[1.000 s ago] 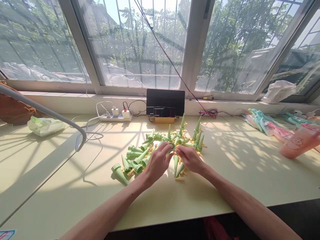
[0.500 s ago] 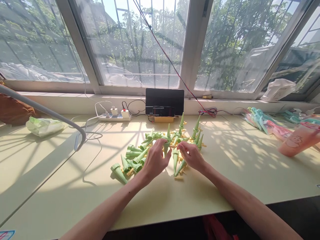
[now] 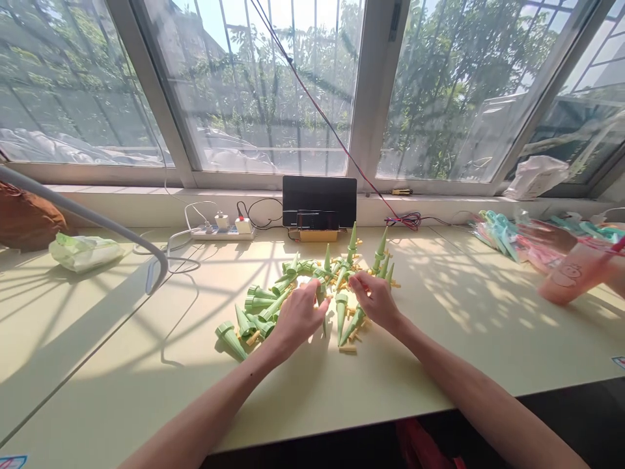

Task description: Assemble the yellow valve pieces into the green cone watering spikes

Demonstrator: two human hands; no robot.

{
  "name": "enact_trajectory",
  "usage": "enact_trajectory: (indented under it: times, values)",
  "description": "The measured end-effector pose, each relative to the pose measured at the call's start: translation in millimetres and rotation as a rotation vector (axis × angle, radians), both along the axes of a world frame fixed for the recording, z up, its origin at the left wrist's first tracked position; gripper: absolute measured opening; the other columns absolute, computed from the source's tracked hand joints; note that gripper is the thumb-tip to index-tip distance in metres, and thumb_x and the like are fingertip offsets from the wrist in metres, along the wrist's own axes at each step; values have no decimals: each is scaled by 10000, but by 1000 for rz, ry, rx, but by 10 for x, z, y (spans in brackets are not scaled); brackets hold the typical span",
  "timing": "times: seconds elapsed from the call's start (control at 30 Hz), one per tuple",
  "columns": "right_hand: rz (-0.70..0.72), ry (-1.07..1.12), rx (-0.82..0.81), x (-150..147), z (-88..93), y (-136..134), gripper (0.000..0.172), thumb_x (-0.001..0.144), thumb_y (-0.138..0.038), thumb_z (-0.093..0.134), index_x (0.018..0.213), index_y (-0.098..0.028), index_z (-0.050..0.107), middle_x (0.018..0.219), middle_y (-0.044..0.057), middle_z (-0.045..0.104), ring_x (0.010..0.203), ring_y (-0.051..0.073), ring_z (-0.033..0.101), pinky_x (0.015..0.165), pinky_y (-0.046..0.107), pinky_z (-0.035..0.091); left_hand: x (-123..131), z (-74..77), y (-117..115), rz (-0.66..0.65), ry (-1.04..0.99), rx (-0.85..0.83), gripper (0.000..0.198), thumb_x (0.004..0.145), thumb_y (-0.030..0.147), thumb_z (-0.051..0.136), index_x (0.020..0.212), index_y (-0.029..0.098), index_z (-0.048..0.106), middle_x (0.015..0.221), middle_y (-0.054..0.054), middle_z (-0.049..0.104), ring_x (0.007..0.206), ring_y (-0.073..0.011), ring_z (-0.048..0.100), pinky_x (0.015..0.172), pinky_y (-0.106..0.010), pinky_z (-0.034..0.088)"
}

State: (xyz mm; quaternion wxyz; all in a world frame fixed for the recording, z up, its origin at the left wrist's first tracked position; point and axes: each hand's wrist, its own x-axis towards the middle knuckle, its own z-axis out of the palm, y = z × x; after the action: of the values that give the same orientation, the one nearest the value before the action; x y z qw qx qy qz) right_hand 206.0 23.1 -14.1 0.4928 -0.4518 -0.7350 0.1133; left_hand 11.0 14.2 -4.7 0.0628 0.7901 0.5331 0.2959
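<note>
My left hand (image 3: 301,314) is closed round a green plastic watering spike (image 3: 321,292), which is partly hidden by the fingers. My right hand (image 3: 375,298) is a short way to the right, its thumb and fingers pinched together; what they hold, if anything, is too small to make out. More green spikes lie in a loose pile around both hands, such as the one (image 3: 231,340) at the near left. Several stand point up at the back, like this tall spike (image 3: 380,253). Small yellow valve pieces (image 3: 347,350) are scattered among them.
Behind the pile a dark tablet (image 3: 319,198) leans on a stand. A power strip (image 3: 222,233) and a grey curved bar (image 3: 97,213) are at the left. On the right, another person's blurred hand (image 3: 549,234) is above plastic packets, near a pink cup (image 3: 569,273).
The spike in my left hand has turned, and its wide top is less visible. My hands have drawn slightly apart. Another person's hand has come into view at the right.
</note>
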Motion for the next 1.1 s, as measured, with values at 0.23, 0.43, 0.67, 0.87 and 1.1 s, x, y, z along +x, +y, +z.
enact_trajectory:
  times: [0.23, 0.43, 0.67, 0.87, 1.1]
  values:
    - [19, -26, 4, 11, -21, 11, 385, 982, -394, 416, 676, -186, 522, 592, -13, 508, 538, 111, 434, 529, 247, 321, 16, 1, -14, -39, 65, -95, 138, 880, 327, 544, 901, 192, 568, 628, 4, 566, 518, -164, 538, 466, -241, 309]
    - [6, -34, -4, 19, -41, 28, 379, 975, -381, 427, 656, -190, 506, 558, -28, 451, 519, 109, 392, 525, 247, 308, 14, 21, -27, -13, 248, -66, 133, 909, 300, 529, 913, 178, 581, 672, -40, 617, 586, -212, 605, 504, -262, 319]
    - [-50, 21, 0, 45, -21, 74, 271, 954, -346, 465, 741, -190, 525, 609, -23, 507, 534, 111, 431, 533, 240, 326, -3, 9, 10, -14, 244, 30, 199, 929, 322, 516, 1031, 173, 600, 734, -53, 653, 616, -213, 622, 516, -265, 338]
    - [-119, -5, 30, 55, -95, 155, 375, 945, -346, 470, 611, -199, 387, 527, -58, 349, 476, 91, 308, 487, 235, 255, -58, 46, 19, -111, 67, 165, 161, 926, 262, 514, 968, 158, 630, 729, -25, 628, 563, -134, 544, 525, -241, 387]
    - [-80, -21, 28, 43, -149, 188, 462, 980, -361, 401, 572, -203, 252, 513, -61, 253, 468, 86, 232, 484, 251, 193, -27, 433, -67, -241, -207, 270, 135, 916, 236, 540, 950, 174, 655, 788, -3, 656, 509, -65, 512, 495, -201, 454]
